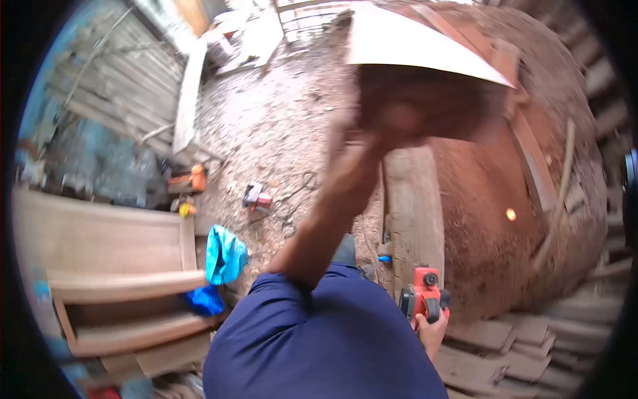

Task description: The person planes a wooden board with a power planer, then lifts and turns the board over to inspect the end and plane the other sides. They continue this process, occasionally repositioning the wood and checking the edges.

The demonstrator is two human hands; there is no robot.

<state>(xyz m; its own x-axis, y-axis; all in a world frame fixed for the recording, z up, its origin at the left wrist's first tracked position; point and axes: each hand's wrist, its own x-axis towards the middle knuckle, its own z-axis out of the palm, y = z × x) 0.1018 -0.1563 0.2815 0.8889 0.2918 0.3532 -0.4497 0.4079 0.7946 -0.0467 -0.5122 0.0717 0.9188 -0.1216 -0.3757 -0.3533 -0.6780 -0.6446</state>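
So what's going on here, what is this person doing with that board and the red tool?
A person in a blue shirt is on sawdust-covered ground. The left hand holds a thin flat wooden board raised high, blurred. The right hand, low at the side, has its grip on a red power tool, beside a long grey wooden plank. Pale wooden frames and a turquoise cloth lie to the left.

Left hand on thin board, right hand on red planer
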